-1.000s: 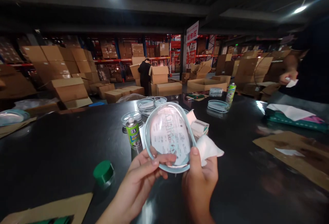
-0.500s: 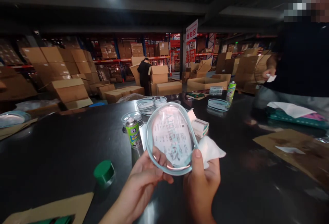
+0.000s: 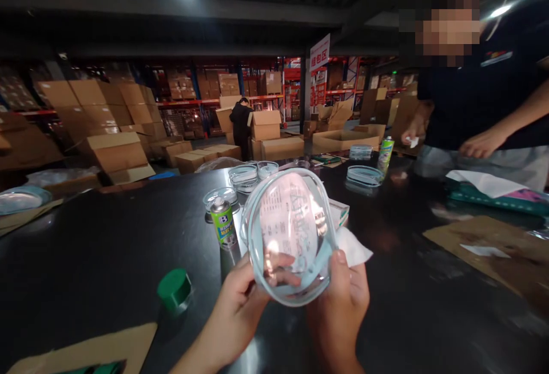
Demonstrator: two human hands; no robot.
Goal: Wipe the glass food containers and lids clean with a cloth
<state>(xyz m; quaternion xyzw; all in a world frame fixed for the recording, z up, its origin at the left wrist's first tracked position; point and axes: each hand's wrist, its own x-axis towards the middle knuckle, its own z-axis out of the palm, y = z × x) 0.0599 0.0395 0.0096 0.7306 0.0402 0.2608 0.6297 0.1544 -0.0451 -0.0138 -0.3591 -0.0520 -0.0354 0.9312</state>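
Observation:
A clear oval plastic pouch (image 3: 291, 237) with pale blue edging is held up, tilted, above the dark table. My left hand (image 3: 242, 299) grips its lower left side; its fingertips show through the plastic. With the thumb on the lower right rim, my right hand (image 3: 343, 299) holds the pouch too, and a white wipe (image 3: 354, 247) sticks out of that hand. Pale printing appears on or through the clear face. Behind the pouch, a small white box (image 3: 339, 212) is partly covered. A green spray can (image 3: 223, 224) stands uncapped to the left, its green cap (image 3: 174, 289) nearer me.
More clear pouches (image 3: 243, 176) lie behind the can, with another (image 3: 363, 175) beside a second spray can (image 3: 385, 155). At right are a green wipes pack (image 3: 493, 194) and cardboard (image 3: 484, 271). A co-worker (image 3: 484, 94) leans over the table there. Cartons (image 3: 115, 151) fill the background.
The pouch has turned and tilted in my hands, showing more of its depth. My left fingers have moved up behind its plastic. The co-worker at right has moved leftward and leaned in.

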